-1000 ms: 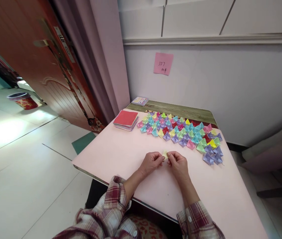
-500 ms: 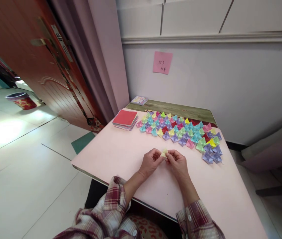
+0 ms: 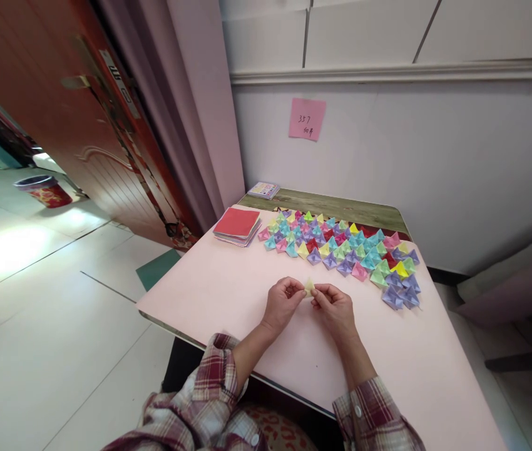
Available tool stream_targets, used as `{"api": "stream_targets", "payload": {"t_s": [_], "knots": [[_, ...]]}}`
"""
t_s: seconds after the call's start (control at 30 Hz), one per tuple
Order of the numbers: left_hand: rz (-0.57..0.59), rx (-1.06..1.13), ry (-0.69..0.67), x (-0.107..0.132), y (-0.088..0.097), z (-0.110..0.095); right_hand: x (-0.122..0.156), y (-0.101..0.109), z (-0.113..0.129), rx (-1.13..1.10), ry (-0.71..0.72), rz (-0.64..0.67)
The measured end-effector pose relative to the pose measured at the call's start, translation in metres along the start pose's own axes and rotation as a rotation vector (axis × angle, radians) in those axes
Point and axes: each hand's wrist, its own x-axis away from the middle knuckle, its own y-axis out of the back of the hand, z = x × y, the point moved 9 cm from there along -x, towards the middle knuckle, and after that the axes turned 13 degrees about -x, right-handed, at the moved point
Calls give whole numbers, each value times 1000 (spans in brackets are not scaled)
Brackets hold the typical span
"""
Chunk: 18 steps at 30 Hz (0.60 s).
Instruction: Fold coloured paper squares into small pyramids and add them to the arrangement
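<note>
Between my two hands is a small folded piece of pale yellow paper, held just above the pink tabletop. My left hand pinches its left side between thumb and fingers. On the other side, my right hand grips it the same way, with the thumb in front. The fingertips cover part of the paper's lower edge. Beyond the hands, rows of folded paper boats in many colours spread across the back and right of the table.
A stack of square coloured paper, red on top, lies at the back left. Behind it sits a small packet on the wooden strip. A pink note is stuck to the wall. The table's left edge borders the tiled floor.
The yellow paper now stands more upright, its point upward, and both hands have shifted only slightly. The view has moved a little.
</note>
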Motion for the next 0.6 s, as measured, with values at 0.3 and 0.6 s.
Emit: {"api": "stream_targets", "payload": {"t_s": [0.3, 0.6], "knots": [[0, 51, 52, 0, -1, 3, 0, -1, 1, -18, 0, 8], [62, 86, 95, -1, -4, 5, 1, -2, 3, -12, 14, 10]]}}
